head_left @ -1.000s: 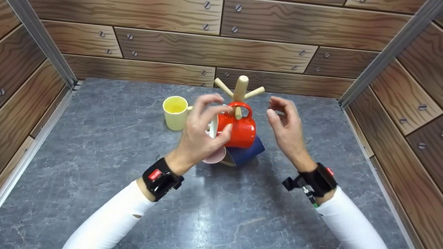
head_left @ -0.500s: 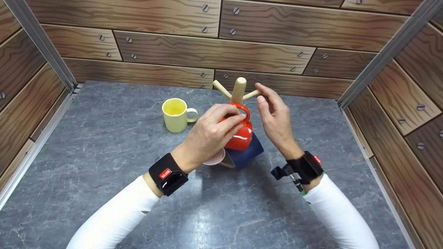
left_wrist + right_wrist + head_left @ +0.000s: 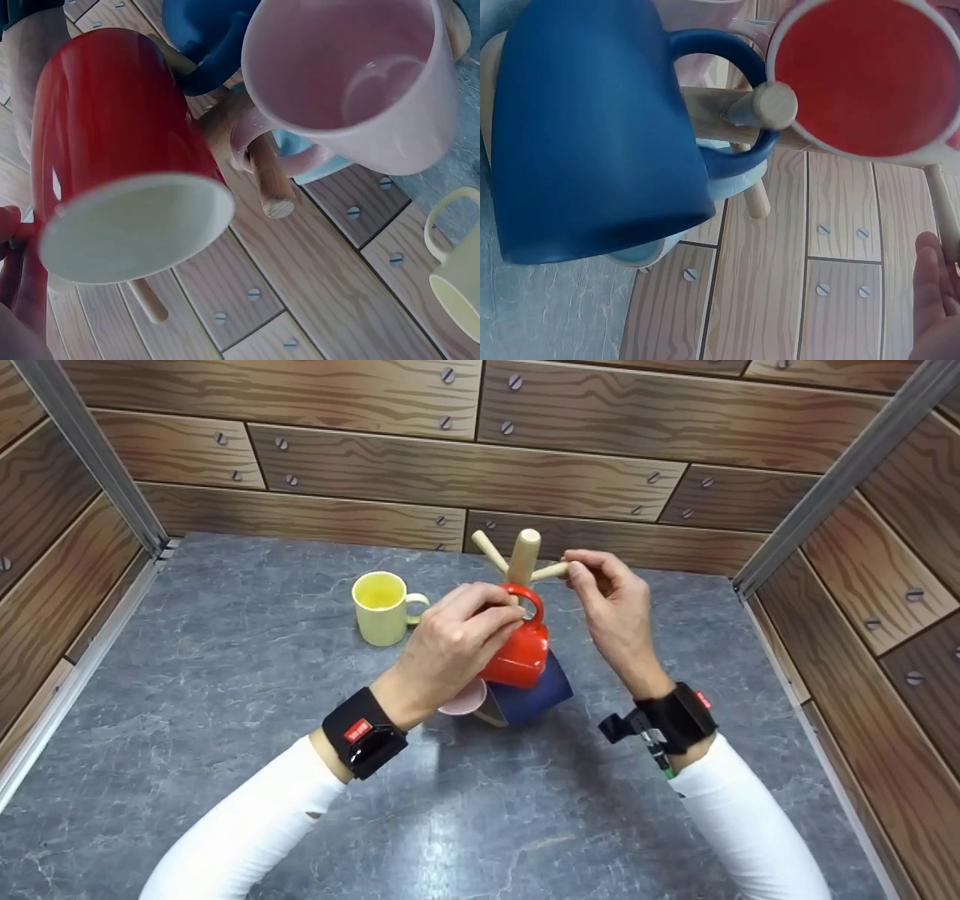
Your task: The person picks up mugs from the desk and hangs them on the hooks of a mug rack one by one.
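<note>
A wooden mug tree (image 3: pixel 526 552) stands mid-table. From its front peg hangs a red mug (image 3: pixel 523 658), tilted, white inside in the left wrist view. My left hand (image 3: pixel 456 639) pinches that front peg's tip beside the red handle; its thumb is hidden in the head view. With thumb and forefinger, my right hand (image 3: pixel 619 611) pinches the tip of the bare right peg (image 3: pixel 553 571). On lower pegs hang a dark blue mug (image 3: pixel 592 135) and a pink mug (image 3: pixel 405 112). Behind them, a light blue mug (image 3: pixel 742 181) is partly hidden.
A pale yellow mug (image 3: pixel 380 619) stands upright on the grey table (image 3: pixel 247 675), left of the tree, its handle toward the tree. Another bare peg (image 3: pixel 490 550) points back left. Wood-patterned walls (image 3: pixel 360 465) enclose the back and both sides.
My left hand has closed on the front peg beside the red handle, and the red mug has shifted slightly. My right hand has moved inward to the right peg and now pinches its tip.
</note>
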The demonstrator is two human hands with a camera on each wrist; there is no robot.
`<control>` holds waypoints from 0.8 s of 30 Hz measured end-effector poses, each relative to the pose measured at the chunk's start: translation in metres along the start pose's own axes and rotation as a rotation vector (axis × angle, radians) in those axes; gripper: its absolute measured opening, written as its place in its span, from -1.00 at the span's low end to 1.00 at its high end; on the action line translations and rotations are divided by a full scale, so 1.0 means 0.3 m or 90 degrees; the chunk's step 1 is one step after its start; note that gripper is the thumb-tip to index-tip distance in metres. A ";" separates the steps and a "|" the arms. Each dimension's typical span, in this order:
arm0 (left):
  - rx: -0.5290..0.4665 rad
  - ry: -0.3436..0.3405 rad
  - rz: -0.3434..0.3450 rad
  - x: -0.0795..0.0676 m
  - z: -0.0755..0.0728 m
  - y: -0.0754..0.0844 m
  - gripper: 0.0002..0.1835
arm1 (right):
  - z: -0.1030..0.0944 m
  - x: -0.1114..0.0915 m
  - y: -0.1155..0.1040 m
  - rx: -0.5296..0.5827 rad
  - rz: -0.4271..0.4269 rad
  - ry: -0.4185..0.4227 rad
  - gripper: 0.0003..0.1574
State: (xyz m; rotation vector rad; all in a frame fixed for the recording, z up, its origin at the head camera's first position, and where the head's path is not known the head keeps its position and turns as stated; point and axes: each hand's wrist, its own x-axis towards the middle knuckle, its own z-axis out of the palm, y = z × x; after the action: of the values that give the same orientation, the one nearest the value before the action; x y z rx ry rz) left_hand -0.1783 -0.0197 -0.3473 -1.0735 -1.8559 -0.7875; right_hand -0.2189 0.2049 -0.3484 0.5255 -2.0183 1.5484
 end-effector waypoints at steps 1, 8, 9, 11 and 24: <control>-0.002 0.004 -0.001 -0.001 -0.003 -0.002 -0.87 | -0.002 -0.002 -0.001 0.005 0.001 0.000 -0.73; -0.022 0.027 -0.018 -0.012 -0.015 -0.018 -0.89 | -0.020 -0.028 -0.013 0.027 -0.001 0.004 -0.77; -0.021 0.029 -0.020 -0.013 -0.017 -0.021 -0.89 | -0.023 -0.033 -0.014 0.027 -0.002 0.004 -0.77; -0.019 0.035 -0.023 -0.018 -0.021 -0.028 -0.89 | -0.029 -0.042 -0.016 0.026 -0.008 0.001 -0.78; -0.002 0.046 -0.042 -0.021 -0.028 -0.075 -0.84 | -0.044 -0.087 -0.036 0.018 -0.058 -0.001 -0.79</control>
State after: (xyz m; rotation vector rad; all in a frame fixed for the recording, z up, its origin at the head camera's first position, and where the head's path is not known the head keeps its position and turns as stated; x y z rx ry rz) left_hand -0.1935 -0.0388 -0.3516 -0.9775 -1.8366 -0.8561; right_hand -0.1896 0.2143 -0.3541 0.6213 -1.9492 1.5243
